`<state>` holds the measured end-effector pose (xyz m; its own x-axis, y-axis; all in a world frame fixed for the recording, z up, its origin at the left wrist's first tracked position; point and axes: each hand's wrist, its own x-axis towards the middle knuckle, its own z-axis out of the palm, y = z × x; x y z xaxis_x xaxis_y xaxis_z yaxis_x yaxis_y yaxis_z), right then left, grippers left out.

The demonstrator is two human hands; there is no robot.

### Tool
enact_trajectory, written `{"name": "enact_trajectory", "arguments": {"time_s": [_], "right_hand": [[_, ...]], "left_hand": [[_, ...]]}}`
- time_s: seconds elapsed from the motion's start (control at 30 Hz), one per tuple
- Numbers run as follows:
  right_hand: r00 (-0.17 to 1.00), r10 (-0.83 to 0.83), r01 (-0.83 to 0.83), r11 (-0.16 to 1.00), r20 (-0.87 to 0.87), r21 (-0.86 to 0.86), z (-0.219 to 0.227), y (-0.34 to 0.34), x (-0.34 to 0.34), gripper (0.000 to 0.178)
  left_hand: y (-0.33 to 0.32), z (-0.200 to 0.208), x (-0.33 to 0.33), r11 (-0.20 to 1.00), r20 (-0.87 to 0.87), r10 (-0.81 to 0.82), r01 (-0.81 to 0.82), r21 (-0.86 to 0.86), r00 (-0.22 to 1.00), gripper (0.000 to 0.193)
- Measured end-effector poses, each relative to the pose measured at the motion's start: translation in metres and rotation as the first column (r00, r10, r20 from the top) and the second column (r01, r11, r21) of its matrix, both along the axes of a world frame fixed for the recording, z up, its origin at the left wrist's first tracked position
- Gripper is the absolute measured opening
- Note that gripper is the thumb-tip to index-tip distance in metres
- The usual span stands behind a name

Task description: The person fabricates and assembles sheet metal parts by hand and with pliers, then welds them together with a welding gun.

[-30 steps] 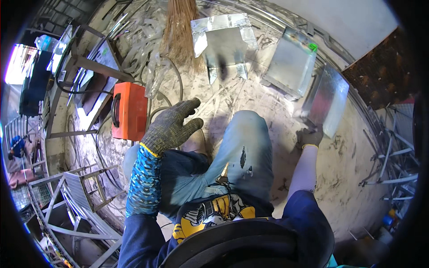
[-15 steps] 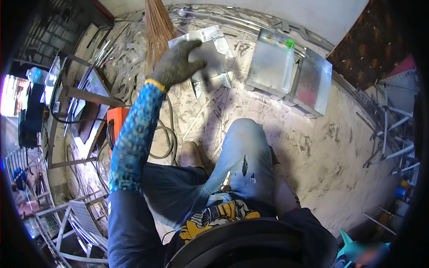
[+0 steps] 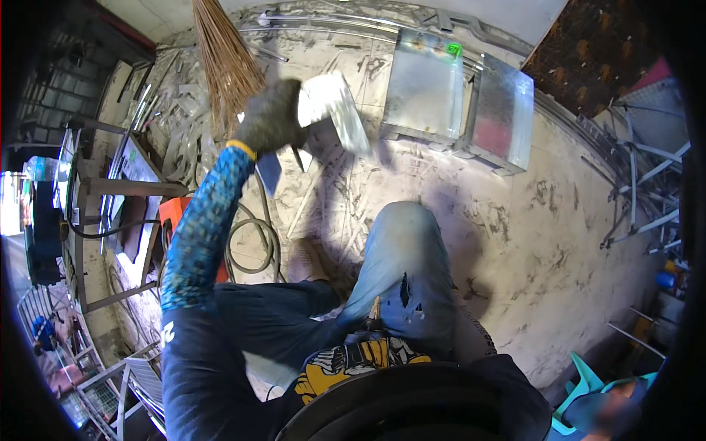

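My left hand (image 3: pixel 272 117), in a dark work glove, is closed on a bent sheet-metal piece (image 3: pixel 340 110). The piece is raised and tilted, with one bright face sticking out right of the glove. Its gripped part lies behind my fingers. A dark bluish flap (image 3: pixel 270 173) shows under the hand; I cannot tell if it belongs to the same piece. My right forearm (image 3: pixel 474 334) runs down beside my right thigh, and the hand itself is hidden behind the leg.
Two boxy sheet-metal pieces (image 3: pixel 423 88) stand on the floor at right. A stick broom (image 3: pixel 224 62) leans behind my left hand. Left are a metal frame table (image 3: pixel 132 187), an orange box (image 3: pixel 173 213) and a coiled cable (image 3: pixel 254 246). Metal frames (image 3: pixel 640 176) stand far right.
My left hand, open above the sheet-metal piece before, has closed on it and lifted it off the floor, turning it. The view has shifted slightly.
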<state>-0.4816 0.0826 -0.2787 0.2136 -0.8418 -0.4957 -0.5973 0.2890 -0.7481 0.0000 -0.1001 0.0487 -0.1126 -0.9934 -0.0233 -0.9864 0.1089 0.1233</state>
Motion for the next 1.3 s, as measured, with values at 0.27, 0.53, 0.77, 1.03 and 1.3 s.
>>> {"name": "enact_trajectory", "arguments": {"time_s": [0.27,0.53,0.77,1.03,1.3], "right_hand": [[0.99,0.136,-0.134,0.989,-0.044,0.058,-0.015,0.007,-0.01,0.037],[0.944,0.331,-0.33,0.941,-0.006,0.075,-0.061,0.086,-0.126,0.037],[0.893,0.448,-0.447,0.894,-0.044,0.027,-0.072,-0.02,0.071,0.037],[0.783,0.591,-0.573,0.807,-0.194,0.144,-0.063,-0.024,-0.019,0.037],[0.636,0.678,-0.612,0.734,-0.369,0.294,-0.009,0.043,-0.052,0.037]], "left_hand": [[0.101,-0.018,-0.035,0.978,0.071,-0.097,0.108,-0.177,0.993,0.08],[0.152,-0.059,-0.017,0.951,0.078,-0.307,0.303,0.065,0.948,0.017],[0.13,-0.16,-0.031,0.825,0.157,-0.558,0.524,0.213,0.815,0.017],[0.052,-0.174,-0.065,0.965,-0.034,-0.093,0.082,-0.248,0.995,0.015],[-0.004,-0.039,0.047,0.948,-0.36,0.031,-0.142,-0.286,0.933,0.037]]}}
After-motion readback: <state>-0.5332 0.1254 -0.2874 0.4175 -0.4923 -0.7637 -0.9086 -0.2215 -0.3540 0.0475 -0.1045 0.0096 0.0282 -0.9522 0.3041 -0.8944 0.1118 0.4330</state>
